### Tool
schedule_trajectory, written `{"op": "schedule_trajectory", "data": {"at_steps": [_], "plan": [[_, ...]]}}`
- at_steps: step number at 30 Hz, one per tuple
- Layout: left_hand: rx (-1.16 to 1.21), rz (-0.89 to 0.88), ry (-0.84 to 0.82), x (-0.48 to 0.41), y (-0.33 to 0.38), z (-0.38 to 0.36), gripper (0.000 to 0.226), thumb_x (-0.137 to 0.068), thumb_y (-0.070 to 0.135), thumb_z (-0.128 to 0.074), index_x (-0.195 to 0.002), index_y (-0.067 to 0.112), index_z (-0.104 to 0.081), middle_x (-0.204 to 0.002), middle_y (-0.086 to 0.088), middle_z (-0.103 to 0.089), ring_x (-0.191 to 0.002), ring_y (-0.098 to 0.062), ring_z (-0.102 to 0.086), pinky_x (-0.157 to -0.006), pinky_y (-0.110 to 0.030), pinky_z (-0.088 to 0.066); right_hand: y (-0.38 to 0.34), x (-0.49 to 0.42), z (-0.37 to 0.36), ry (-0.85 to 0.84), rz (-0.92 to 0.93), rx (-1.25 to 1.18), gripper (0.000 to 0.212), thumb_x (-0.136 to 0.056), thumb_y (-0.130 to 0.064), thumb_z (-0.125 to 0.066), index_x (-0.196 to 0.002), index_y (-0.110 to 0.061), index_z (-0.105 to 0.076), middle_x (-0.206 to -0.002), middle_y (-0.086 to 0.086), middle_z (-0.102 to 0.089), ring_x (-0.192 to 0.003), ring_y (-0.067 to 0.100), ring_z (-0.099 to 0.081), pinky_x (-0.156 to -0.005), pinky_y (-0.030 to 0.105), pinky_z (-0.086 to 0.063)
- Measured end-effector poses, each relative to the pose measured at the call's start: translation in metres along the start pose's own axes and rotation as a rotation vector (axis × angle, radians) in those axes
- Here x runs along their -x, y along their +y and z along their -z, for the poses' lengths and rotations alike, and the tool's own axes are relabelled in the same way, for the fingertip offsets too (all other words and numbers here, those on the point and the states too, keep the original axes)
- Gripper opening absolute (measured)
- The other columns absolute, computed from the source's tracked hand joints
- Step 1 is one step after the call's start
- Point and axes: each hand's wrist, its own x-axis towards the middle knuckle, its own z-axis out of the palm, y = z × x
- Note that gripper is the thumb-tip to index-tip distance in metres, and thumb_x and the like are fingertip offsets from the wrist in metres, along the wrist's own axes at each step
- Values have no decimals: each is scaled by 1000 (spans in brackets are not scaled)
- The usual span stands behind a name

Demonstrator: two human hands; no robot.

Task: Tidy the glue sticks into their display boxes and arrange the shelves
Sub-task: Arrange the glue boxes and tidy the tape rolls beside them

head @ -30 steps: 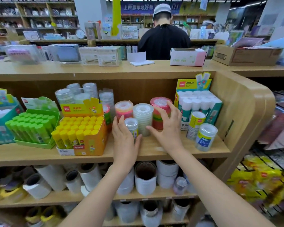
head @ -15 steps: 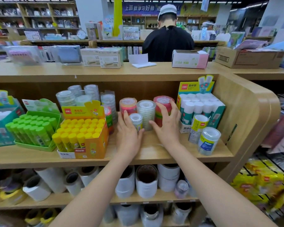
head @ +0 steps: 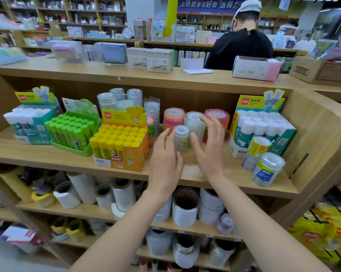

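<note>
Flanking a small upright stack of clear plastic tape rolls [head: 181, 139] on the wooden shelf [head: 47, 156], left hand [head: 165, 165] and right hand [head: 209, 152] each show an open grip, fingers spread, holding nothing. Yellow-capped glue sticks [head: 116, 140], smooth cylinders standing upright in their glossy orange cardboard display box [head: 134, 160], sit just left of the left hand, the nearer one; the teal box of white-capped sticks [head: 285, 134] lies beyond the right hand.

Pale, matt, smooth wood-grain shelf [head: 224, 173]; glossy printed cardboard orange display box [head: 134, 158]; shiny yellow plastic-capped glue sticks [head: 114, 140]; clear glossy plastic-wrapped small tape roll stack [head: 181, 138].
</note>
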Motion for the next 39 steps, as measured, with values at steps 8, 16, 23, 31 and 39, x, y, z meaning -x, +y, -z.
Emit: {"op": "schedule_trajectory", "data": {"at_steps": [8, 16, 23, 31, 39], "plan": [[-109, 136, 425, 31, -35, 62, 34, -82, 11, -56, -115, 13, -52, -123, -7, -39, -116, -34, -42, -107, -22, -13, -43, 34, -39, -262, 50, -346, 47, -94, -36, -56, -135, -15, -48, -132, 2, -48, -116, 13, -54, -93, 41, -49], [-106, 276, 73, 24, -90, 88, 66, -95, 25, -56, -153, 16, -24, -163, -7, -11, -148, -28, -14, -118, -50, -22, -72, 47, -77, -357, 11, -300, 60, -87, -35, -70, -140, -28, -42, -135, -5, -43, -119, 20, -52, -91, 48, -53], [83, 32, 25, 27, -135, 123, 52, -95, 25, -53, -146, 22, -39, -155, -1, -29, -142, -17, -27, -116, -35, -25, -109, 57, -94, -115, -142, -113, 63, -81, -21, -63, -139, -14, -43, -143, 4, -41, -134, 12, -37, -113, 35, -36], [80, 238, 170, 18, -258, 215, 41, -90, 16, -56, -130, 14, -47, -132, -9, -44, -125, -24, -38, -107, -37, -31, -232, 50, -168, 101, 48, -179, 46, -85, -14, -56, -130, -4, -50, -138, 12, -47, -134, 24, -41, -112, 44, -34], [207, 462, -69, -8, -337, 256, 70, -96, 19, -58, -154, 18, -19, -159, 0, -26, -146, -17, -24, -119, -36, -21, -272, 30, -269, -305, -3, 31, 59, -88, -20, -68, -142, -18, -45, -150, 6, -41, -141, 21, -32, -119, 40, -24]]}}
